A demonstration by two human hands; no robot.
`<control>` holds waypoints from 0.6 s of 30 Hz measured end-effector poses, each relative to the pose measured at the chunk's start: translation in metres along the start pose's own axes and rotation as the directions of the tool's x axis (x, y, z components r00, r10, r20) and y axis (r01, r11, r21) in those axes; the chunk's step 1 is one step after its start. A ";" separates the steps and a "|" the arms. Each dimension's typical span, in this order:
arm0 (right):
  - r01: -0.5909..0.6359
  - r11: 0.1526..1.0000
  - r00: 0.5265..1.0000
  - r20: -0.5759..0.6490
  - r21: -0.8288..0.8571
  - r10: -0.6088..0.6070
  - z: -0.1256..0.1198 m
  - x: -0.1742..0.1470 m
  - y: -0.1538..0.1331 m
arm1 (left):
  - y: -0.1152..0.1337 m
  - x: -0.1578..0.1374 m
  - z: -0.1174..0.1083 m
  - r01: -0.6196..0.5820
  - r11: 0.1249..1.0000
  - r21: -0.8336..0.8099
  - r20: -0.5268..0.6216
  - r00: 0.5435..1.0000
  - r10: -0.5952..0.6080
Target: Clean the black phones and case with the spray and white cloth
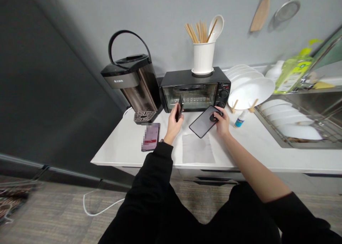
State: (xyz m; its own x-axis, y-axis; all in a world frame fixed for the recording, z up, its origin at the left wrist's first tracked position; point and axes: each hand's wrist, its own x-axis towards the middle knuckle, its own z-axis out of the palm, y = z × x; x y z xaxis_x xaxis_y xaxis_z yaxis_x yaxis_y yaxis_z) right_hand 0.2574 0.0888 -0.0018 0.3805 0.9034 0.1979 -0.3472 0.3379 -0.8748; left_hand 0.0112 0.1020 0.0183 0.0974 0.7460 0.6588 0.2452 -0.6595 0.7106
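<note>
In the head view my left hand [174, 124] is closed around a dark phone [180, 109], held upright and seen nearly edge-on. My right hand [223, 123] grips the corner of a translucent grey phone case [202, 123] with a black rim and a round black piece on its back. The case is tilted over the counter, apart from the phone. Below the two hands lies a thin pale grey cloth [198, 149]. Another phone [151, 138], its screen lit and partly blurred, rests left of my left wrist. A small white-and-blue bottle [239, 120] stands right of my right hand.
Behind my hands is a black toaster oven [171, 79] bearing a white cup [203, 57] of chopsticks. A water dispenser [139, 91] stands to its left. Plates [252, 92] in a rack and a sink [283, 139] with dishes are on the right. The counter's front edge [160, 165] is near.
</note>
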 end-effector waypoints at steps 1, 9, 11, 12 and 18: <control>0.002 1.000 1.000 -0.010 0.017 -0.002 -0.001 0.001 -0.002 | 0.000 0.000 0.001 0.004 0.999 0.047 -0.002 1.000 -0.004; -0.089 0.985 0.994 -0.047 0.146 0.097 -0.008 0.002 -0.011 | 0.007 -0.002 0.002 0.080 0.921 0.381 0.100 0.987 -0.127; -0.109 0.980 0.992 -0.045 0.168 0.118 -0.008 0.001 -0.012 | 0.010 -0.004 0.003 0.054 0.898 0.436 0.175 0.974 -0.143; -0.117 0.977 0.991 -0.045 0.176 0.127 -0.008 0.001 -0.013 | 0.011 -0.004 0.003 0.038 0.889 0.455 0.210 0.966 -0.149; -0.182 0.963 0.981 -0.031 0.199 0.192 -0.007 -0.003 -0.017 | 0.012 -0.003 0.001 0.105 0.880 0.463 0.173 0.963 -0.206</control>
State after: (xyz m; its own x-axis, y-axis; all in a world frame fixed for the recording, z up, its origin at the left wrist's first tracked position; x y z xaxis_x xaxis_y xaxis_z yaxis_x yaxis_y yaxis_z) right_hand 0.2684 0.0786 0.0088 0.3329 0.9429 0.0130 -0.5742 0.2137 -0.7903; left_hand 0.0149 0.0921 0.0251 0.2104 0.8704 0.4451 0.6723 -0.4594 0.5806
